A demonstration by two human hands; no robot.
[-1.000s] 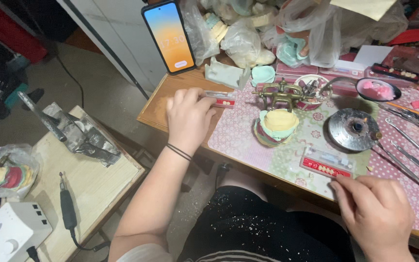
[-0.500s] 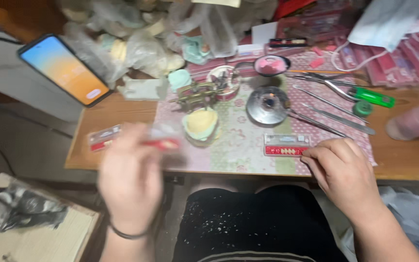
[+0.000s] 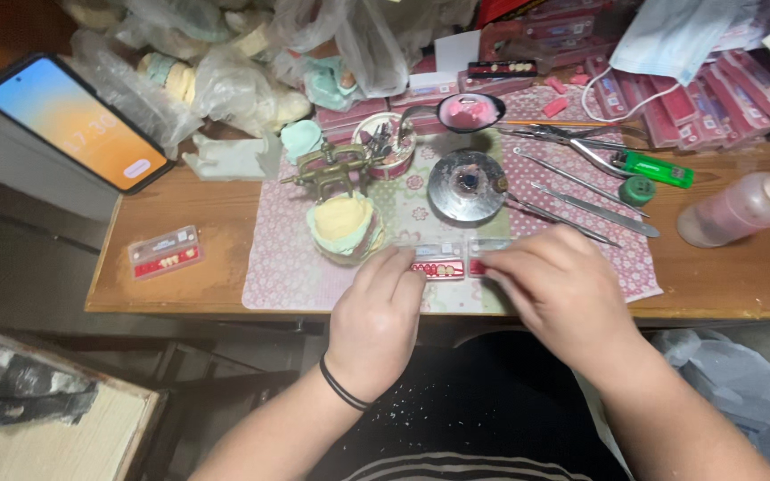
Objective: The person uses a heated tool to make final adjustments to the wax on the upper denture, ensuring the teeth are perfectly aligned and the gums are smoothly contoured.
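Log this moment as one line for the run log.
left hand: on small clear case | right hand: on its right end | mat: pink, beneath

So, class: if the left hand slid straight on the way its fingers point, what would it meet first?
Probably the yellow-green dental cast, just beyond the left hand, whose fingertips rest on a small red tray; depth is unclear.

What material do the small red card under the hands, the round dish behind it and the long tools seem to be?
The red card, touched by the left hand and the right hand, looks like glossy plastic or wax holding pale teeth. The round dish looks like dull grey metal, with a soft sheen. The long tools look like polished steel: thin and reflective.
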